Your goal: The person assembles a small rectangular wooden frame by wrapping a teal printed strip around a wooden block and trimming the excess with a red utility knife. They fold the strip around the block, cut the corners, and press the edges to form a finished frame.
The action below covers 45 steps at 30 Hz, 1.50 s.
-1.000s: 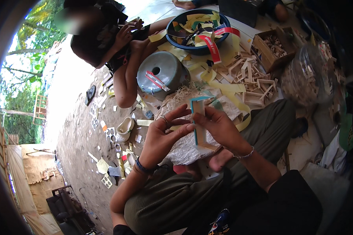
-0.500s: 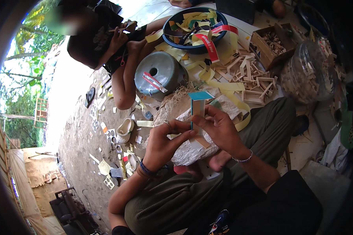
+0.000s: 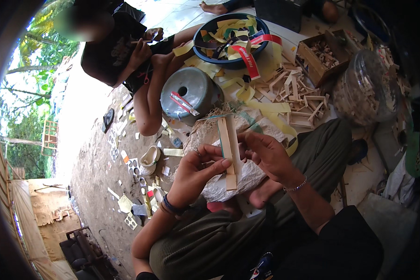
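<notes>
Turned since the earlier frame, the teal-edged wooden frame (image 3: 226, 142) stands over the white woven sack (image 3: 216, 186). Left hand's (image 3: 198, 169) grip pinches it; right hand's (image 3: 271, 159) curls loosely alongside, contact unclear. Light, even pressure should avoid bowing it.

Over sack (image 3: 248, 176): room between stool (image 3: 197, 87) and right knee (image 3: 336, 133). Wooden frame (image 3: 227, 144) stands between left hand (image 3: 197, 169) and right hand (image 3: 269, 159). Stool blocks ahead-left, basin (image 3: 226, 63) beyond. Farther right, wood pile (image 3: 304, 96), box (image 3: 310, 65), jar (image 3: 366, 88) crowd together.
</notes>
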{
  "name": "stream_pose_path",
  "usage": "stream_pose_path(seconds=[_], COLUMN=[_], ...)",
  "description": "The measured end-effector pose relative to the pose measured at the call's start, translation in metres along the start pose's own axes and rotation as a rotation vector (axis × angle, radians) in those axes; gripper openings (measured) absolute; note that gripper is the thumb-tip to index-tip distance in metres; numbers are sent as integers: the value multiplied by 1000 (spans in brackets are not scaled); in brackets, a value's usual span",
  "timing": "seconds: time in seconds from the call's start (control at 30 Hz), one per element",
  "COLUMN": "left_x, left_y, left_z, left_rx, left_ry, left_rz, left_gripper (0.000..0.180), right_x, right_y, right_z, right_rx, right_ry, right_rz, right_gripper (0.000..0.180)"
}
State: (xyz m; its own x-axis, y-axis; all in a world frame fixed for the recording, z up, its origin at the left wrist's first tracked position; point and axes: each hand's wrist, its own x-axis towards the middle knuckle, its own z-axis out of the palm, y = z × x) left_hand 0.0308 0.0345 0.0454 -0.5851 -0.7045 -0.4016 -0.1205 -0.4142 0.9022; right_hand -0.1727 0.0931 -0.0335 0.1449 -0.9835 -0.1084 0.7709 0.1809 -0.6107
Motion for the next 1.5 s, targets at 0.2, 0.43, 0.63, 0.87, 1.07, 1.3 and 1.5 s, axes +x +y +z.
stream_pose_path(seconds=[0.2,0.43,0.63,0.87,1.07,1.3,1.5], left_x=[0,-3,-3,-1,0,4,4], left_y=[3,6,6,6,6,2,-2], left_z=[3,12,11,14,16,13,10], left_rx=[-90,-36,63,128,144,262,173], left_ry=[-81,-41,24,39,-12,48,24], left_rz=[-15,32,2,26,33,40,93], left_gripper=[23,19,20,26,32,30,26], right_x=[-3,-3,0,-2,2,1,1], right_y=[15,6,-5,-2,-3,-4,-10], right_z=[0,9,7,12,14,18,17], right_rx=[61,-126,-256,-357,-440,-432,-589], right_ry=[-78,-53,-33,48,93,88,72], right_rz=[19,-9,-15,-97,-87,-26,-30], right_gripper=[45,37,29,22,24,26,29])
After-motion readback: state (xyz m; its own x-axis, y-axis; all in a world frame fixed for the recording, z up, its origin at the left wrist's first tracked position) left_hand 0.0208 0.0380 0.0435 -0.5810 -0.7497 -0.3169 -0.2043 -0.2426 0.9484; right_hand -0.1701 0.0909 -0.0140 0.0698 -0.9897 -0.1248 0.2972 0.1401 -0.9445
